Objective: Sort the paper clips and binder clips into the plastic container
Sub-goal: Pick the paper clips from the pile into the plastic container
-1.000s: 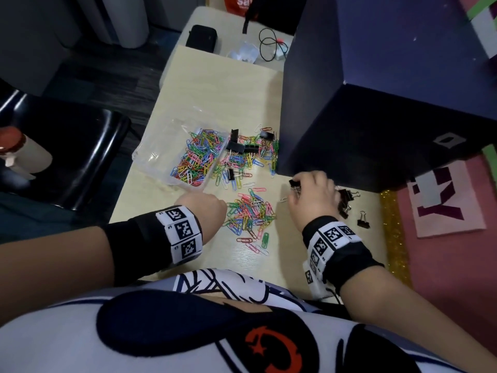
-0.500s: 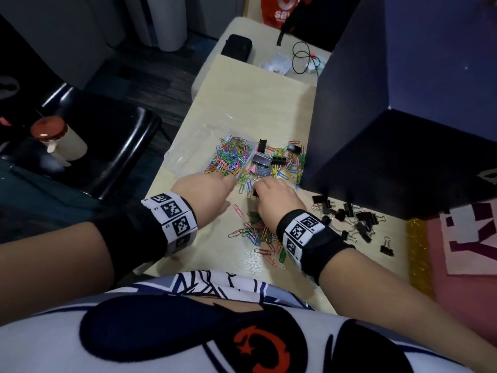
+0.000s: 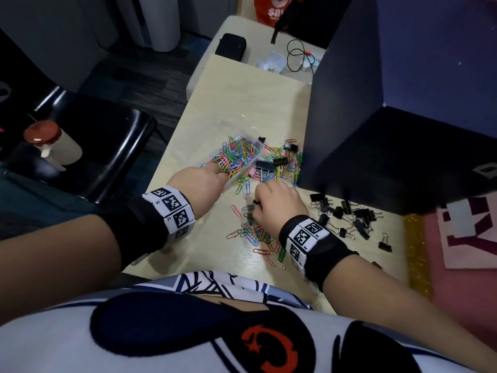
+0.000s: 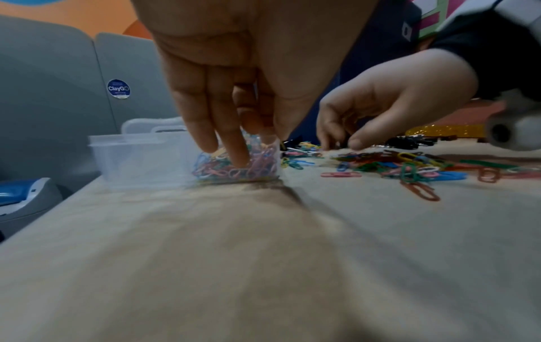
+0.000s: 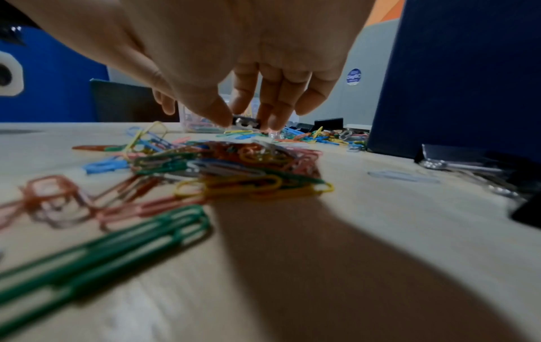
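Note:
A clear plastic container (image 3: pixel 224 127) on the wooden table holds a heap of coloured paper clips (image 3: pixel 239 154). My left hand (image 3: pixel 213 166) reaches into its near end, straight fingers (image 4: pixel 234 150) touching the clips inside. My right hand (image 3: pixel 258 208) hovers over a loose pile of paper clips (image 3: pixel 252 234), thumb and fingers pinching a small black binder clip (image 5: pixel 246 122). More paper clips mixed with black binder clips (image 3: pixel 279 160) lie beyond the container. A cluster of black binder clips (image 3: pixel 347 216) sits to the right of my right hand.
A large dark blue box (image 3: pixel 390 117) stands on the table's right side, close to the clips. A black chair (image 3: pixel 88 146) with a red-capped bottle (image 3: pixel 51 144) is to the left. A black pouch (image 3: pixel 230 47) and cables (image 3: pixel 298 56) lie at the far end.
My right hand has moved left from the binder clip cluster to above the loose paper clips. My left hand has moved forward into the container.

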{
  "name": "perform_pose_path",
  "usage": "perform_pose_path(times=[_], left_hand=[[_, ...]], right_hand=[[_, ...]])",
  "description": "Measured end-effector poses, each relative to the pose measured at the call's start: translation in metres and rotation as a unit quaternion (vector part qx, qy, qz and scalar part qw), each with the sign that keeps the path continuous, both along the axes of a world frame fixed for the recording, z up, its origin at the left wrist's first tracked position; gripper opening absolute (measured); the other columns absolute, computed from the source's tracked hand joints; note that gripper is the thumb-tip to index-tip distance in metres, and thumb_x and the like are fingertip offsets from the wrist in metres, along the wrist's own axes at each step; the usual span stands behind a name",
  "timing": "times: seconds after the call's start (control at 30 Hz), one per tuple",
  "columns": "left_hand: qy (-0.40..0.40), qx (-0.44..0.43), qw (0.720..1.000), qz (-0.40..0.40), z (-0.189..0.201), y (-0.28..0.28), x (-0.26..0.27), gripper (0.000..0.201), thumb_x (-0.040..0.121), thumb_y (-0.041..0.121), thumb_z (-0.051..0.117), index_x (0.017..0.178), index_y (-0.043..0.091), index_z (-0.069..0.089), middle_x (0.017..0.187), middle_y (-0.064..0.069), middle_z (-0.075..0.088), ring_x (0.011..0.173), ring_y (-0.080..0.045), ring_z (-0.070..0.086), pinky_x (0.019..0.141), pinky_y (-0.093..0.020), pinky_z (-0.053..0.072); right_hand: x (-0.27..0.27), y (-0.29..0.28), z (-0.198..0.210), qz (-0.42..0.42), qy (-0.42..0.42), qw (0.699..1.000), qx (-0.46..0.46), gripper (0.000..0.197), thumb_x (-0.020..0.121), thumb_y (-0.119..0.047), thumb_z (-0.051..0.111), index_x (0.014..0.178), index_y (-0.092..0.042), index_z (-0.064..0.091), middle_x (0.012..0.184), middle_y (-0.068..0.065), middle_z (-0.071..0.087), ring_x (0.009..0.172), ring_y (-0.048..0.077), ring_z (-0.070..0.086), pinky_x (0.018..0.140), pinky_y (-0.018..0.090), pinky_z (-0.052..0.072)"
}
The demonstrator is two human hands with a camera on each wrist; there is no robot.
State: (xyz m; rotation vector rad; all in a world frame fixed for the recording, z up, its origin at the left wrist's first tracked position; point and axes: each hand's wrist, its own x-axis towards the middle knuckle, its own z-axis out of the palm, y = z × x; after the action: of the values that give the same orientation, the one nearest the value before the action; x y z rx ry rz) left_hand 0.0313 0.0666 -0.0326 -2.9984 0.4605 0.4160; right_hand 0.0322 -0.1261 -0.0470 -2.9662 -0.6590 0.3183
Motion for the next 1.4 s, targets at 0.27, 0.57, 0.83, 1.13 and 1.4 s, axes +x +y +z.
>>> perform_pose_path(times=[0.27,0.57,0.83,1.13,1.4], left_hand=[[-0.002,-0.022,1.000,-0.002,0.003,0.002,0.013,0.018,0.096,0.020,0.047,0.112,0.014,0.052,0.112,-0.008,0.050,0.087,-0.031,0.061,0.066,-0.037,0.047],[-0.003,-0.106,0.992,-0.071,-0.011,-0.028,-0.004,0.025,0.094,0.015,0.044,0.116,0.007,0.051,0.112,-0.014,0.051,0.101,-0.034,0.053,0.083,-0.042,0.048],[0.043,-0.039,0.996,-0.070,-0.017,-0.044,-0.011,0.052,0.097,0.033,0.039,0.144,0.014,0.030,0.147,-0.005,0.033,0.129,-0.028,0.037,0.104,-0.044,0.039],[0.075,-0.088,0.989,-0.088,-0.009,-0.048,-0.021,0.047,0.094,0.033,0.045,0.138,0.020,0.039,0.136,-0.003,0.041,0.118,-0.025,0.045,0.092,-0.041,0.047],[0.100,-0.066,0.987,-0.108,-0.015,-0.045,-0.015,0.059,0.090,0.042,0.051,0.142,0.021,0.035,0.143,0.001,0.036,0.127,-0.023,0.035,0.099,-0.043,0.044]], right_hand=[[-0.009,-0.043,0.013,-0.182,-0.013,0.982,0.047,0.015,0.087,-0.024,0.051,0.101,-0.017,0.052,0.112,0.005,0.048,0.106,0.026,0.046,0.092,0.039,0.037],[-0.015,-0.090,0.008,-0.278,0.017,0.961,0.005,0.033,0.089,-0.007,0.045,0.118,-0.021,0.053,0.124,0.005,0.045,0.116,0.026,0.042,0.096,0.037,0.035],[-0.035,-0.073,0.000,-0.162,0.066,0.982,0.072,0.033,0.094,-0.011,0.044,0.124,-0.019,0.054,0.123,0.002,0.047,0.119,0.021,0.042,0.099,0.032,0.039],[-0.026,-0.051,0.006,-0.145,0.140,0.977,0.070,0.046,0.092,-0.005,0.042,0.136,-0.020,0.047,0.130,0.005,0.044,0.121,0.023,0.045,0.105,0.034,0.039],[-0.022,-0.036,0.011,-0.066,0.197,0.978,0.027,0.079,0.078,0.012,0.039,0.148,-0.022,0.025,0.154,0.000,0.024,0.140,0.023,0.020,0.115,0.032,0.019]])
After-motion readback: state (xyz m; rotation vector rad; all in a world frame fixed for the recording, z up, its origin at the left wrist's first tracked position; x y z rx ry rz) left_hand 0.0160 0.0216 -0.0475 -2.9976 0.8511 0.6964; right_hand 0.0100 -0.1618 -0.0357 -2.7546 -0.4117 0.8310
